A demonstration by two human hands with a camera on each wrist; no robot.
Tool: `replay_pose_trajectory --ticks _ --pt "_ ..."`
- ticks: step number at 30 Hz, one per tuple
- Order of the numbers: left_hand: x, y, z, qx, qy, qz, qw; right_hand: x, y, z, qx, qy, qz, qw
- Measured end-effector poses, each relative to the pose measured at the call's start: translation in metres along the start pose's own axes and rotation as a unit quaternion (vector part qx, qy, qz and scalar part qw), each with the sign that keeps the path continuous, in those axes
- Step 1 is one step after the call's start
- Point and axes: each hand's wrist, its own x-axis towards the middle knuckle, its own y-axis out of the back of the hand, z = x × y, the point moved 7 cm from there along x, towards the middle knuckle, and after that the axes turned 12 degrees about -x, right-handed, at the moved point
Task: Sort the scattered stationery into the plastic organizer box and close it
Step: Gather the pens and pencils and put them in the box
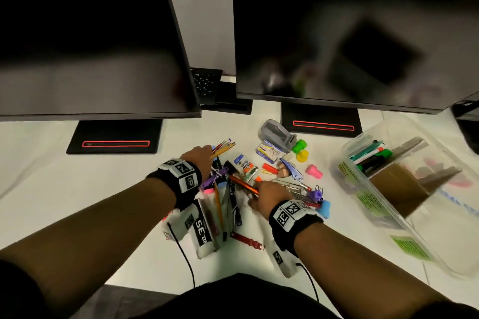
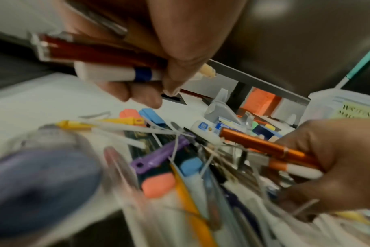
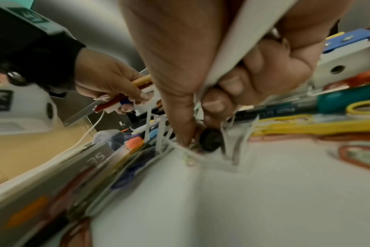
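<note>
1. my left hand (image 1: 198,160) was closed around a small bundle of pens (image 1: 223,147), the fingers curled on the barrels, with the tips of the pens pointing away from me.
2. my right hand (image 1: 267,195) was also closed, the thumb and fingers pinching an orange pen (image 1: 243,185) together with a white one, low over the pile.
3. the scattered stationery (image 1: 269,163) was lying on the white desk (image 1: 39,163) between my two hands and beyond them: a glue stick, small erasers, paper clips, coloured caps and a grey tape dispenser (image 1: 276,133).
4. the plastic organizer box (image 1: 388,217) was standing open, well apart on my right side, and some markers were already inside one compartment.
5. i judged that the pens are light, stiff and a little slippery, so it is better to take them by the middle of the barrel, several at once, all pointing in one direction.
6. the clips and caps are very small and roll easily; i think they need a pinch with the fingertips, one after another.
7. the thin white strips in the pile looked tangled with the pens, so a slow lift seemed safer.
</note>
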Motion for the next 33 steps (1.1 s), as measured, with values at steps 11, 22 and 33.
replay_pose_trajectory --ticks 11,22,33 --pt "-0.021 -0.050 0.016 0.133 -0.007 -0.082 0.988 -0.018 0.007 0.033 0.090 -0.046 -0.066 0.993" --pt "-0.021 -0.060 0.027 0.033 0.030 -0.081 0.996 -0.037 0.021 0.057 0.164 -0.071 -0.135 0.975" --pt "-0.023 -0.041 0.025 -0.070 0.102 -0.016 0.992 -0.049 0.009 0.066 0.356 -0.079 -0.114 0.924"
